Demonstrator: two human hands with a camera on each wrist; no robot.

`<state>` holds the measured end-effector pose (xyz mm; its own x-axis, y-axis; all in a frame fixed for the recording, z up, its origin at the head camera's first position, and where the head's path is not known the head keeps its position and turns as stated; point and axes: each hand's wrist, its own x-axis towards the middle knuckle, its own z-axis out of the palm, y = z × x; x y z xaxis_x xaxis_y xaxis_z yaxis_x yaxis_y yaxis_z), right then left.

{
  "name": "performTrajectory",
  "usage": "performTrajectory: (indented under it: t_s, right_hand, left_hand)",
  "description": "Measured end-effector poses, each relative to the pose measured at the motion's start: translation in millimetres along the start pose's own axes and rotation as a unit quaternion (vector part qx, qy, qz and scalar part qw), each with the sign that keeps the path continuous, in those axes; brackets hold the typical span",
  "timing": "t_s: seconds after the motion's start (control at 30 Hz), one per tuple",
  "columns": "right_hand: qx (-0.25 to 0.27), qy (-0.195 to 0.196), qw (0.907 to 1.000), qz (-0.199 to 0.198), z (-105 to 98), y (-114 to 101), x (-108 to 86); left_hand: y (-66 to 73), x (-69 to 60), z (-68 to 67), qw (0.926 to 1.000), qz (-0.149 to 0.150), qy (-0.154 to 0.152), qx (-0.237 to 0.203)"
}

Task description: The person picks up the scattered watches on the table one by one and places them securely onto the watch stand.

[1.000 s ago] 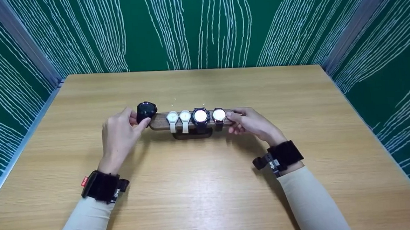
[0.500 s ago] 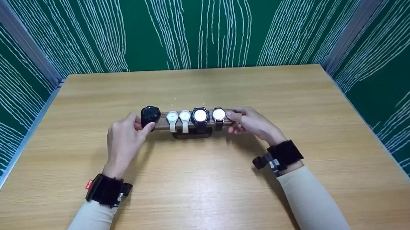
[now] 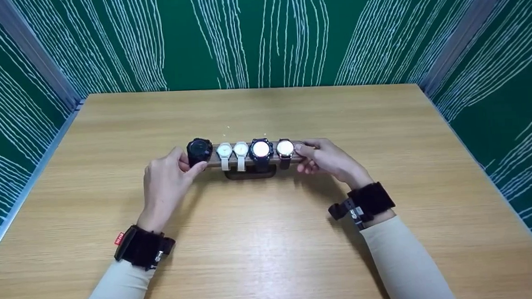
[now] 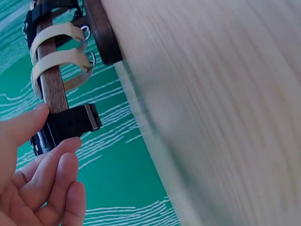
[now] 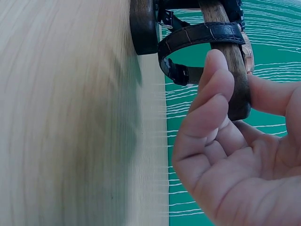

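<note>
A dark wooden watch stand (image 3: pixel 215 161) has a raised bar with several watches looped over it. My left hand (image 3: pixel 165 184) pinches a large black watch (image 3: pixel 199 150) between thumb and fingers at the bar's left end; its black strap (image 4: pixel 73 123) goes round the bar in the left wrist view. Two pale watches (image 3: pixel 224 150) hang beside it, then a dark chunky watch (image 3: pixel 261 149) and a watch with a dark leather strap (image 5: pixel 202 37). My right hand (image 3: pixel 332 160) grips the bar's right end (image 5: pixel 240 101) between thumb and fingers.
The stand's base (image 3: pixel 250 174) rests on a wooden table (image 3: pixel 270 240). A few tiny white specks (image 3: pixel 228 127) lie behind the stand. Green walls (image 3: pixel 282 34) with white wavy lines rise behind and on both sides.
My left hand has moved right with the black watch, bringing it along the bar from its left end closer to the pale watches. My right hand has stayed in place.
</note>
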<state>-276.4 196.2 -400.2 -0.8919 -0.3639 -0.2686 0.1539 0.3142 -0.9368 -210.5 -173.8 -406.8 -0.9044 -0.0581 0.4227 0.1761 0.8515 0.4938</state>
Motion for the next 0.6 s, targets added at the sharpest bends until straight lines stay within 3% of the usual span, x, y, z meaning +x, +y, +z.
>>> performTrajectory:
  t_s: [0.6]
  right_hand:
    - [0.005, 0.001, 1.0000, 0.002, 1, 1, 0.9]
  left_hand:
    - [12.1, -3.8, 4.9, 0.9988, -0.045, -0.015, 0.008]
